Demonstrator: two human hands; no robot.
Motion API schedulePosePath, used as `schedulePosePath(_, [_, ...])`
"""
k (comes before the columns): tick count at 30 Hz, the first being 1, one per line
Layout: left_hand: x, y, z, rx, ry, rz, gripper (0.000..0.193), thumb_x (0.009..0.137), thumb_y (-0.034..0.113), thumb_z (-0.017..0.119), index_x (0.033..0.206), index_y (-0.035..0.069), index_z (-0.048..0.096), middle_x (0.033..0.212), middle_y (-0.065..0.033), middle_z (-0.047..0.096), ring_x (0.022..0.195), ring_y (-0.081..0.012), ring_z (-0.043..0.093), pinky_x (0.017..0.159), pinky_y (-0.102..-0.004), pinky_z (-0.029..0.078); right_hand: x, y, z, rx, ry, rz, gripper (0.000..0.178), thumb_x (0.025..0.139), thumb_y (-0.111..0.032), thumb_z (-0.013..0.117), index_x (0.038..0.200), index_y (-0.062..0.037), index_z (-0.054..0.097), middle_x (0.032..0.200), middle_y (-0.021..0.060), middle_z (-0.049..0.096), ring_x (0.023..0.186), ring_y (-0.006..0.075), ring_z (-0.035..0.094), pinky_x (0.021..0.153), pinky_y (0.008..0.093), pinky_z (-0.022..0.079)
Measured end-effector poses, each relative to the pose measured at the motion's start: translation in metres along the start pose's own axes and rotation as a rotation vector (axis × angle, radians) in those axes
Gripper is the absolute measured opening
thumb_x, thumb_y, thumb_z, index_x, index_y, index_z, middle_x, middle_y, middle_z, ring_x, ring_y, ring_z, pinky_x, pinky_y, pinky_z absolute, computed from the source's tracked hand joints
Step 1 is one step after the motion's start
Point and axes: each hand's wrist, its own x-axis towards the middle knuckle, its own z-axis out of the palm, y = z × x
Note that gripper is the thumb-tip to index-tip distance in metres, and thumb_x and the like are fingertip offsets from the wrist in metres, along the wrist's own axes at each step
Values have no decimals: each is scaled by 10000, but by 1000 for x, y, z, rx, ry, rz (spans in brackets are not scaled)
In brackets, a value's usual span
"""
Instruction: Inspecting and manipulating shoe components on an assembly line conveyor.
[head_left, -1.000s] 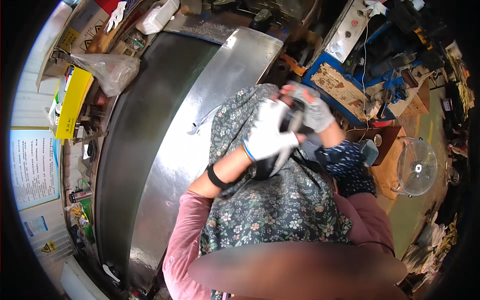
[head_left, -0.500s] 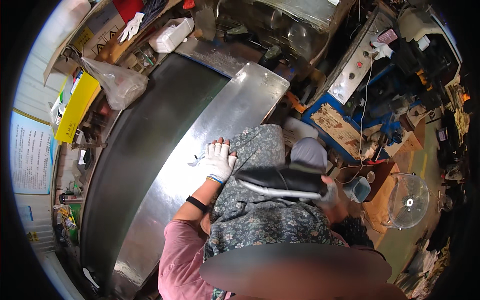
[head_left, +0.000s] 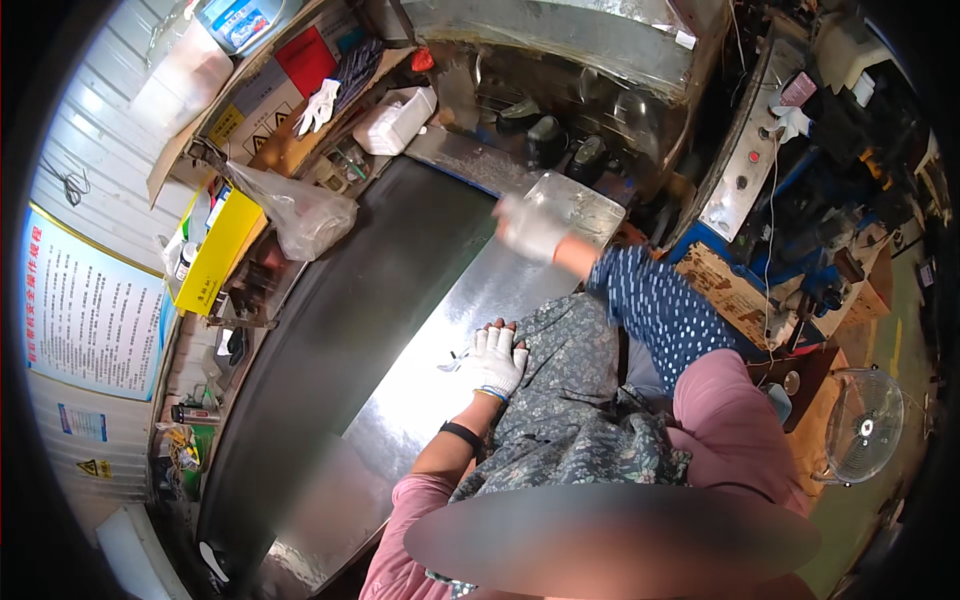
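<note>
My left hand (head_left: 495, 362), in a pale glove with bare fingertips, rests flat on the shiny metal strip (head_left: 400, 410) with its fingers out and nothing gripped. Beside it on the metal lies a small pale, thin item (head_left: 452, 361), too small to name. My right hand (head_left: 530, 230), gloved as well and smeared by motion, reaches across the far part of the strip to the edge of the dark belt (head_left: 330, 300). No object shows in it, and its fingers are too blurred to read. A flowered apron (head_left: 560, 370) covers my lap.
Several dark shoe-like shapes (head_left: 588, 156) sit at the belt's far end, under a metal hood (head_left: 560, 35). A plastic bag (head_left: 305, 215) and a yellow box (head_left: 218, 258) stand along the left shelf. At right are a control panel (head_left: 742, 180) and a fan (head_left: 865, 425).
The black shoe with a white edge strip, held by my right hand over my lap, is out of sight. That hand has swung far forward. My left hand stays flat; the view has shifted.
</note>
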Motion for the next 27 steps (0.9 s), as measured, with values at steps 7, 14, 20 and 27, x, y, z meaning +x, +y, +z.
schedulePosePath(7, [1,-1,3,-15,-74,-27,508,925,399,499,1300,59,541,1355,-172,528,1277,-357,454,1116,-483,299,-229,-49,67,260,-277,-217,219,833,-177,657,1016,-60,682,1119,159,652,1091,307,611,960,387,480])
schedulePosePath(14, [-5,3,4,-63,240,96,379,849,246,626,1155,24,612,1172,-184,603,1120,-374,522,990,-489,392,-292,10,23,-96,356,279,426,852,-198,625,1250,-52,575,1272,191,584,1161,372,564,1015,435,440])
schedulePosePath(20, [-26,43,11,-370,43,34,373,859,340,651,1077,38,630,1043,-214,644,984,-372,611,857,-454,479,-350,117,70,32,-571,826,583,943,-465,488,1308,-11,507,1323,239,550,1137,406,574,1014,443,420])
schedulePosePath(27, [-27,69,-2,-898,-122,-329,113,877,87,588,784,56,643,664,9,585,602,-73,523,548,-276,440,-370,149,76,-224,-306,707,328,849,-225,528,1011,-13,720,1047,211,690,995,400,656,843,476,516])
